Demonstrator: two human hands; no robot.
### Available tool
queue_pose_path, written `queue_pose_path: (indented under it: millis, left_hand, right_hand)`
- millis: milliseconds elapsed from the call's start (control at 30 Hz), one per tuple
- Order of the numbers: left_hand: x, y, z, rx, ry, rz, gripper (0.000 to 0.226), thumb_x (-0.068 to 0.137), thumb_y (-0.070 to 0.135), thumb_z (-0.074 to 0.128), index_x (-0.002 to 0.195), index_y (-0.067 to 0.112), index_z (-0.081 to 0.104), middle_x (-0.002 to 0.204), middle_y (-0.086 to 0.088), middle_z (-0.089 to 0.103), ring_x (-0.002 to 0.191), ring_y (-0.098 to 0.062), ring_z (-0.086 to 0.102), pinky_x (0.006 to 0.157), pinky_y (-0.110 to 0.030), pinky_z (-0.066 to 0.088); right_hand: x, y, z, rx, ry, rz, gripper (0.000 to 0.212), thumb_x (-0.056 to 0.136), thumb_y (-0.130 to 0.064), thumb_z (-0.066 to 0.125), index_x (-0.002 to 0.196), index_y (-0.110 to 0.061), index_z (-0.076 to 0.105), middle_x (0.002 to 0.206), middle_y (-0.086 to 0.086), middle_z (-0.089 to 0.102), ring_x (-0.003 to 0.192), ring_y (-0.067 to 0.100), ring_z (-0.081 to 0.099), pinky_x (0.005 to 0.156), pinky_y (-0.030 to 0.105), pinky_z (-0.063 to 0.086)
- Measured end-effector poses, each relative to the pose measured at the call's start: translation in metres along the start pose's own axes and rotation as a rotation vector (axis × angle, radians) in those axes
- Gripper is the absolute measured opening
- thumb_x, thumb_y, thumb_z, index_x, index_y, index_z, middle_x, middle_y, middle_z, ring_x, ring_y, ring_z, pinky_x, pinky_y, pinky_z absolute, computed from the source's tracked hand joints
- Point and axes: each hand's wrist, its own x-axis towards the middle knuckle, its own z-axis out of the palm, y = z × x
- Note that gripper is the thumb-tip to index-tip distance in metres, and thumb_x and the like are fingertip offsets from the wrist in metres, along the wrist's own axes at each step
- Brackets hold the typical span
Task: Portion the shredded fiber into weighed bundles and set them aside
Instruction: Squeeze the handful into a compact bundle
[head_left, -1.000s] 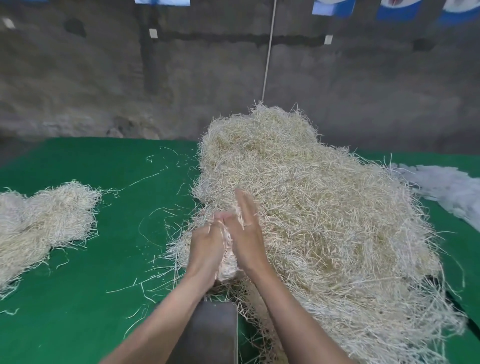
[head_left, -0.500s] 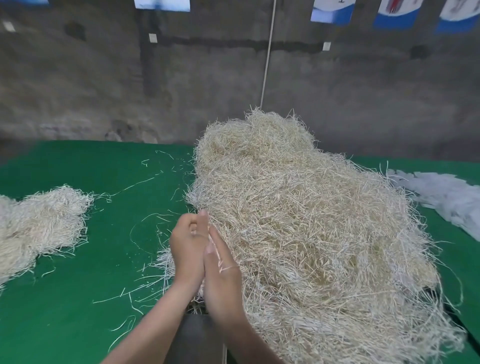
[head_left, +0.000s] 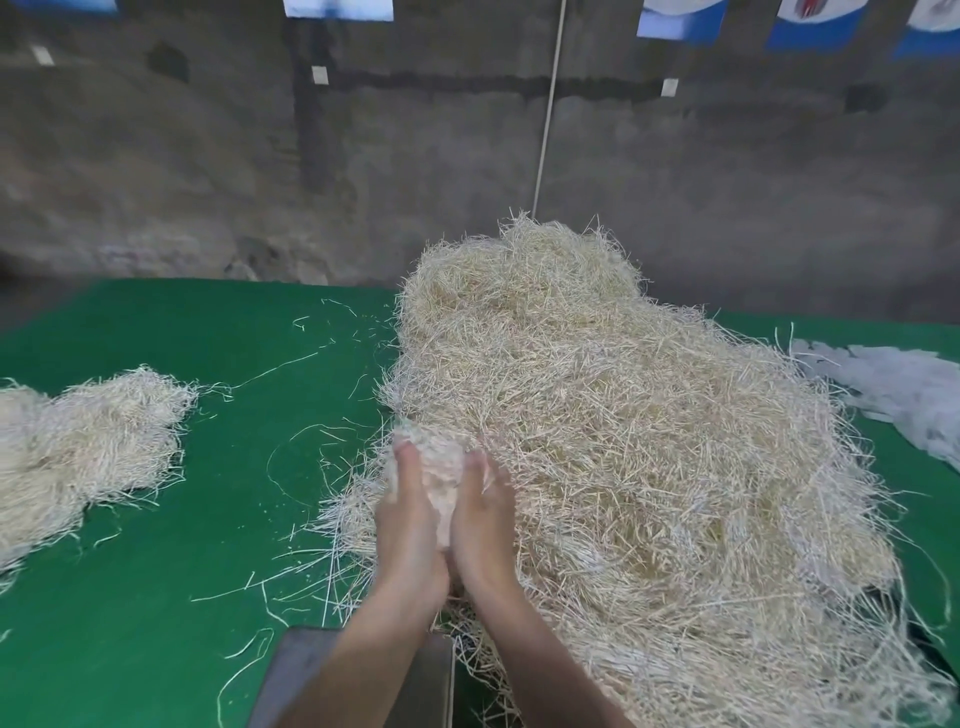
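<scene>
Head view, the only 1 supplied: the left hand (head_left: 410, 525) and right hand (head_left: 485, 519) are together, side by side at the near left flank of the heap of shredded fiber (head_left: 623, 441). Their palms face each other, clamped on a pale handful (head_left: 439, 475) pressed between them. The handful is blurred, so its exact outline cannot be read. The heap occupies the middle and right of the green worktop (head_left: 208, 597), reaching toward its far edge. Set-aside bundles (head_left: 88, 447) lie at the left edge, well apart from the heap. A grey metal plate (head_left: 296, 675) sits at the near edge beneath the forearms; whether it is the weighing pan cannot be confirmed. White material (head_left: 893, 395) lies at the right edge. Assessment: the step in hand appears to be drawing 1 portion free of the heap. To do it well, the 2 hands should compress the handful and lift it clear, so that trailing strands part from the heap rather than drag more along; loose strands litter the worktop beside the heap. The portion should go to weighing compact, with small pinches added or removed to correct it.
</scene>
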Motion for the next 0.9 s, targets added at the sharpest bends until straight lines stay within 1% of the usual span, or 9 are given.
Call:
queue_pose_path:
  millis: [67, 167, 233, 333, 500, 600, 667, 767, 900]
  left_hand:
    - [0.017, 0.016, -0.004, 0.104, 0.182, 0.063, 0.063, 0.088, 0.061, 0.043, 0.090, 0.000, 0.056, 0.060, -0.005, 0.053, 0.055, -0.020, 0.053, 0.055, -0.026, 0.042]
    - [0.031, 0.020, -0.015, 0.174, 0.187, 0.207, 0.052, 0.093, 0.051, 0.045, 0.113, 0.004, 0.053, 0.091, -0.006, 0.058, 0.085, -0.017, 0.055, 0.083, -0.033, 0.042]
    - [0.028, 0.015, -0.014, 0.272, 0.209, 0.293, 0.033, 0.096, 0.040, 0.046, 0.117, 0.016, 0.054, 0.117, 0.005, 0.051, 0.108, -0.011, 0.049, 0.091, -0.028, 0.035]
    - [0.011, 0.002, -0.003, 0.283, 0.093, 0.263, 0.015, 0.099, 0.031, 0.044, 0.093, 0.028, 0.058, 0.109, 0.007, 0.059, 0.096, -0.006, 0.057, 0.075, -0.016, 0.043]
    - [0.004, 0.000, 0.008, 0.354, 0.070, 0.307, 0.046, 0.100, 0.043, 0.033, 0.128, 0.013, 0.054, 0.122, 0.012, 0.046, 0.110, 0.003, 0.043, 0.088, -0.011, 0.031]
    - [0.015, 0.015, 0.007, 0.237, 0.251, 0.381, 0.038, 0.099, 0.030, 0.044, 0.070, 0.013, 0.060, 0.066, 0.005, 0.056, 0.057, -0.001, 0.049, 0.052, -0.009, 0.036]
    - [0.019, 0.011, 0.002, 0.242, 0.293, 0.386, 0.041, 0.097, 0.030, 0.049, 0.061, 0.009, 0.049, 0.059, -0.003, 0.044, 0.056, -0.017, 0.040, 0.055, -0.024, 0.034]
    - [0.011, 0.003, 0.000, 0.388, 0.149, 0.252, 0.046, 0.089, 0.058, 0.043, 0.076, 0.015, 0.052, 0.076, 0.003, 0.051, 0.071, -0.013, 0.050, 0.065, -0.024, 0.039]
    - [-0.003, 0.000, -0.023, -0.115, 0.012, -0.034, 0.082, 0.073, 0.073, 0.044, 0.133, 0.018, 0.047, 0.130, -0.001, 0.055, 0.131, -0.021, 0.043, 0.111, -0.047, 0.029]
  right_hand:
    - [-0.017, 0.014, -0.003, -0.112, -0.190, -0.102, 0.044, 0.097, -0.048, 0.030, 0.134, -0.029, 0.044, 0.114, -0.004, 0.053, 0.100, 0.007, 0.055, 0.092, 0.033, 0.046]
    - [-0.024, 0.018, -0.023, 0.029, -0.217, -0.105, 0.040, 0.093, -0.051, 0.040, 0.132, -0.046, 0.045, 0.081, -0.013, 0.059, 0.068, -0.004, 0.055, 0.070, 0.020, 0.050]
    - [-0.024, 0.015, -0.030, -0.017, -0.042, -0.249, 0.044, 0.087, -0.064, 0.037, 0.131, -0.063, 0.031, 0.120, -0.031, 0.054, 0.099, -0.012, 0.054, 0.084, 0.019, 0.048]
    - [-0.013, -0.002, -0.022, -0.284, -0.136, -0.454, 0.057, 0.087, -0.070, 0.030, 0.137, -0.064, 0.005, 0.153, -0.031, -0.008, 0.143, -0.001, 0.003, 0.112, 0.040, 0.007]
    - [0.012, -0.014, -0.031, 0.041, -0.247, -0.143, 0.021, 0.097, -0.046, 0.039, 0.106, -0.057, 0.054, 0.137, -0.023, 0.044, 0.122, -0.011, 0.042, 0.094, 0.007, 0.034]
    - [-0.025, 0.002, -0.010, -0.027, -0.162, -0.290, 0.033, 0.099, -0.034, 0.037, 0.114, -0.062, 0.045, 0.130, -0.042, 0.037, 0.118, -0.025, 0.035, 0.091, -0.003, 0.029]
    - [-0.034, 0.012, 0.001, -0.050, -0.167, -0.359, 0.038, 0.098, -0.024, 0.035, 0.125, -0.049, 0.042, 0.139, -0.029, 0.039, 0.126, -0.015, 0.034, 0.103, 0.006, 0.027]
    - [0.001, 0.006, -0.013, 0.053, -0.157, -0.056, 0.028, 0.101, -0.041, 0.031, 0.123, -0.033, 0.046, 0.134, -0.003, 0.048, 0.110, 0.003, 0.050, 0.091, 0.020, 0.041]
    - [0.017, 0.002, -0.013, 0.223, -0.038, 0.031, 0.057, 0.095, -0.051, 0.032, 0.141, -0.017, 0.034, 0.134, 0.002, 0.042, 0.117, 0.014, 0.042, 0.084, 0.020, 0.034]
